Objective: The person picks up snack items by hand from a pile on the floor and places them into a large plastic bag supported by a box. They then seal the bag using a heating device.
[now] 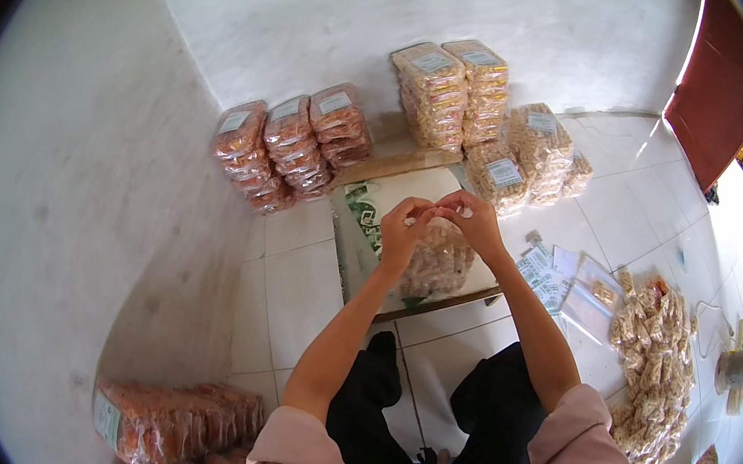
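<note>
A clear plastic bag of pale snack pieces (439,262) lies on a low table (354,268) before me. My left hand (405,223) and my right hand (469,217) meet at the bag's far end, fingertips pinched together on its plastic edge. Both thumbs and forefingers touch or nearly touch there. The exact fold of plastic between them is too small to make out. Beneath the bag, a white sheet with a green printed pattern (364,215) covers part of the tabletop.
Stacks of bagged orange-brown snacks (293,145) stand back left, bagged pale snacks (452,95) back right. Printed labels (541,274) and clear empty bags (590,307) lie right on the tiled floor (301,281). Many small snack packets (655,365) heap beyond them. More bagged snacks (173,419) sit lower left.
</note>
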Tool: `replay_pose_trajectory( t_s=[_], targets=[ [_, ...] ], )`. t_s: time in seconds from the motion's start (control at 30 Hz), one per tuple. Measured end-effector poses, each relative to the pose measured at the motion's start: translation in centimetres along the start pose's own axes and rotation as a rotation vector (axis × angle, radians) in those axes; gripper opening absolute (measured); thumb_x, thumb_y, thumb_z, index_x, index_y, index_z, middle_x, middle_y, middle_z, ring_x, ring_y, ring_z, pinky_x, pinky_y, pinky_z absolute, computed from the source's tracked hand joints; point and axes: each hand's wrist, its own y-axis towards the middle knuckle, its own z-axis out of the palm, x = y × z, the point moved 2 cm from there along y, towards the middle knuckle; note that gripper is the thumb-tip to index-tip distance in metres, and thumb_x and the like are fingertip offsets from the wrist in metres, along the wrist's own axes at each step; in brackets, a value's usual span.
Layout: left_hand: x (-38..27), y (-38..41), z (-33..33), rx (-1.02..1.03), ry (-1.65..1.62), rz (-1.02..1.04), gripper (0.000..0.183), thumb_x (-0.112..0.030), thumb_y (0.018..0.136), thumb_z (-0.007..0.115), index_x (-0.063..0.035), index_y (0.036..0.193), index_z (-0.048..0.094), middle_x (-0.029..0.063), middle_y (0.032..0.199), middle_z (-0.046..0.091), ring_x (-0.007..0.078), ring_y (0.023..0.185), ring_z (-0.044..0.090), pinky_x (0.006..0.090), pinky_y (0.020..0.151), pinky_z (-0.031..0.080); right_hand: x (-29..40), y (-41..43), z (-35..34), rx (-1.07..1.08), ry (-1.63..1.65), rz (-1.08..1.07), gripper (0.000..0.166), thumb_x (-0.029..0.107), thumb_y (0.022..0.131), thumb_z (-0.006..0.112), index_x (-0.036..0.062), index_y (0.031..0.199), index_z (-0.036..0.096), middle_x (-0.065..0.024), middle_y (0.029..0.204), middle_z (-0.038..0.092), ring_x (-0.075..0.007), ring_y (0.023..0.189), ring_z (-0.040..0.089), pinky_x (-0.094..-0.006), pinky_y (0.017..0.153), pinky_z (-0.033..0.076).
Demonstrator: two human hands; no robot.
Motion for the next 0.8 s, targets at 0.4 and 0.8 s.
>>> replay_pose_trajectory(
  t_s=[0.4,0.8],
  targets=[
    [0.9,-2.0,-2.9,0.129,0.418,0.204,0.018,-0.022,0.075,0.065,-0.0094,0.083,0.056,0.0071,0.106,0.046,0.0245,0.108,0.037,0.0382,0.095,0.026,0.1,-0.1,-0.1,-0.113,-0.003,0.049,0.008,0.006,0.073,0.068,0.0026,0.08,0.064,-0.0045,0.075,0.062,-0.012,0.066,0.055,-0.0245,0.064,0.043],
    [0.7,-1.1,-1.8,0.146,0.54,0.278,0.019,-0.026,0.079,0.06,-0.0094,0.088,0.063,0.0096,0.108,0.041,0.0261,0.109,0.035,0.0391,0.095,0.025,-0.2,0.0,-0.3,-0.16,-0.006,0.022,0.009,0.006,0.073,0.067,0.0027,0.081,0.064,-0.0051,0.076,0.062,-0.0121,0.067,0.054,-0.0248,0.064,0.042]
  ],
)
